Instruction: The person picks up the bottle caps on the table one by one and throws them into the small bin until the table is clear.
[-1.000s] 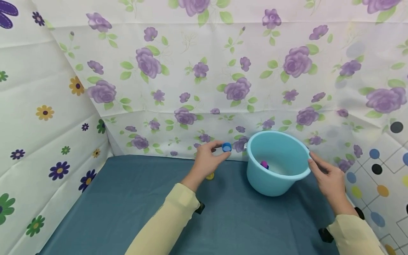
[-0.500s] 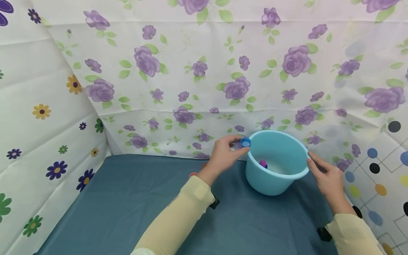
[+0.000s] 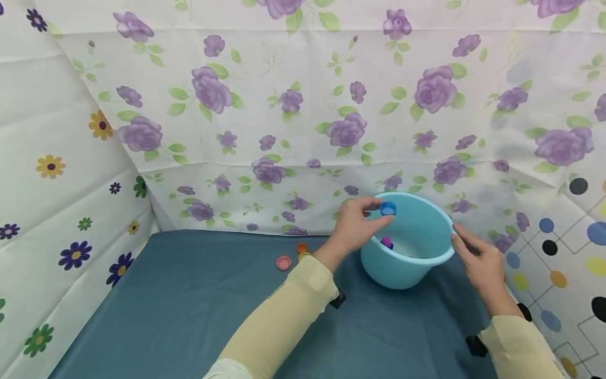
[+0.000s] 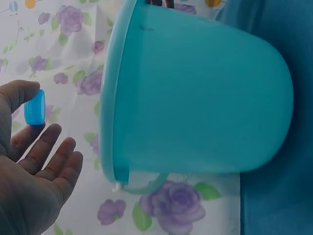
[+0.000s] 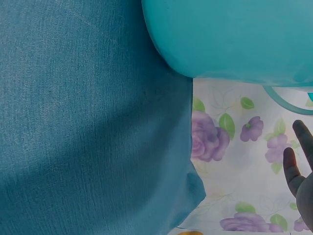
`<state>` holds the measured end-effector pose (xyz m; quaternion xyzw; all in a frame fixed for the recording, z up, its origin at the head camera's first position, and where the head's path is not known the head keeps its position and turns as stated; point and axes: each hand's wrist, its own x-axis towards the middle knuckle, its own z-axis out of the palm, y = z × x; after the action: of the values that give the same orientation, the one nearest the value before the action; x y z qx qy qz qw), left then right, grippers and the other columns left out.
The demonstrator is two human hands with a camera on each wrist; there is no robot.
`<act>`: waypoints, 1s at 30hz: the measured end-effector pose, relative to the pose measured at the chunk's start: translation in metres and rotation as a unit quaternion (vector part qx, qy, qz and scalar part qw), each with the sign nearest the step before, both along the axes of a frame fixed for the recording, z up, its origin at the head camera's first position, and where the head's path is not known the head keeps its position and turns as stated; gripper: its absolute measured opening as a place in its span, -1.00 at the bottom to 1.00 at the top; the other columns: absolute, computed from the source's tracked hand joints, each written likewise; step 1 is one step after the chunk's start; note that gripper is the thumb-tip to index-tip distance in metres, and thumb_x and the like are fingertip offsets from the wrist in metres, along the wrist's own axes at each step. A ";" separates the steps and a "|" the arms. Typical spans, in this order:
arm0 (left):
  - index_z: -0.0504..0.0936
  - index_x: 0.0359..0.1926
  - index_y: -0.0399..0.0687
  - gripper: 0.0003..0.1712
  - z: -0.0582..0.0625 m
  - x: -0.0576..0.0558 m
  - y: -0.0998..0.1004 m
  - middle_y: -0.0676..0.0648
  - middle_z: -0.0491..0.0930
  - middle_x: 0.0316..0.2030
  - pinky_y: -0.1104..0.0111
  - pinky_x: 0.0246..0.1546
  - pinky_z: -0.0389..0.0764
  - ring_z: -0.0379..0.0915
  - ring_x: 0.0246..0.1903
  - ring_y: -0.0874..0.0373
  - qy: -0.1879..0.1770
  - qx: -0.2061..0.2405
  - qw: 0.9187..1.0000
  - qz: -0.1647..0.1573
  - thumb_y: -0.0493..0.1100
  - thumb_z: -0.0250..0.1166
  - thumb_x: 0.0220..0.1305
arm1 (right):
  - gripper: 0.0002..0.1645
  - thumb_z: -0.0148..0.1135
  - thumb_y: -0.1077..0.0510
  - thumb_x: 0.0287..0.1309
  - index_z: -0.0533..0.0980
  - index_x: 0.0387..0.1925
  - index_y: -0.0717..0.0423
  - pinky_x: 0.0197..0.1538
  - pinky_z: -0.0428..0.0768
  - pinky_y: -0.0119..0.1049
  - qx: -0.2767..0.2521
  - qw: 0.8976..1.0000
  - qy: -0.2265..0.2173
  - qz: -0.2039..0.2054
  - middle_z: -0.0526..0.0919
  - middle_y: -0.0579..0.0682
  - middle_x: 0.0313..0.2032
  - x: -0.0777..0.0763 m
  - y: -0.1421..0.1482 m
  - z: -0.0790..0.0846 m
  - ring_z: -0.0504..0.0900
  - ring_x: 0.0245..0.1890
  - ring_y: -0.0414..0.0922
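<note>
My left hand (image 3: 356,225) pinches a blue bottle cap (image 3: 388,208) between thumb and forefinger, above the left part of a light blue bucket's opening. In the left wrist view, the blue cap (image 4: 35,107) sits at the fingertips, with the other fingers spread loosely. The bucket (image 3: 397,273) stands upright; small magenta and dark blue pieces (image 3: 386,242) lie inside it. At the right rim, my right hand (image 3: 484,266) grips the bucket with thumb and fingers. Only part of the right hand (image 5: 304,181) appears in the right wrist view, and its hold is out of frame.
On the blue tablecloth (image 3: 189,305) left of the bucket lie a pink cap (image 3: 283,263), an orange cap (image 3: 302,247) and a yellow cap (image 3: 304,256), partly hidden by the left sleeve. A floral curtain (image 3: 284,131) rises behind, with patterned sheets at both sides.
My left hand has moved right with the blue cap, from left of the bucket to over its opening. The pink and orange caps have come into sight behind the arm. My right hand keeps its grip.
</note>
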<state>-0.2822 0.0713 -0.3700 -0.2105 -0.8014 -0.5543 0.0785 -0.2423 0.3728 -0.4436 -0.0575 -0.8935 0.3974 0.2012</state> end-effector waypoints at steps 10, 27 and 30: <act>0.61 -0.02 0.22 -0.57 -0.005 0.000 0.019 0.21 0.63 -0.12 0.45 -0.09 0.57 0.53 -0.11 0.32 -0.014 -0.017 1.000 -0.009 0.19 0.33 0.09 | -0.50 0.10 -0.27 0.17 0.41 0.17 -0.45 -0.25 0.39 -0.83 -0.001 1.000 0.004 0.004 0.51 -0.27 0.14 0.000 0.000 0.000 0.39 -0.12 -0.74; 0.59 0.00 0.28 -0.59 -0.016 0.002 0.032 0.26 0.60 -0.06 0.36 -0.02 0.58 0.53 0.01 0.29 -0.022 -0.048 0.998 -0.020 0.19 0.31 0.11 | -0.49 0.09 -0.27 0.18 0.41 0.18 -0.44 -0.24 0.41 -0.82 0.005 1.000 0.004 0.006 0.50 -0.26 0.15 -0.002 0.001 0.000 0.41 -0.09 -0.70; 0.57 0.04 0.28 -0.55 -0.017 0.003 0.033 0.26 0.59 -0.03 0.36 0.00 0.57 0.51 0.04 0.26 -0.020 -0.057 0.998 -0.016 0.19 0.31 0.11 | -0.49 0.09 -0.28 0.17 0.41 0.18 -0.44 -0.25 0.41 -0.82 0.006 1.000 0.001 0.004 0.50 -0.26 0.15 -0.001 0.001 0.000 0.41 -0.09 -0.70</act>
<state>-0.2796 0.1041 -0.3868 -0.2164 -0.8298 -0.5127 0.0409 -0.2437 0.3740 -0.4432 -0.0526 -0.8960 0.3927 0.2005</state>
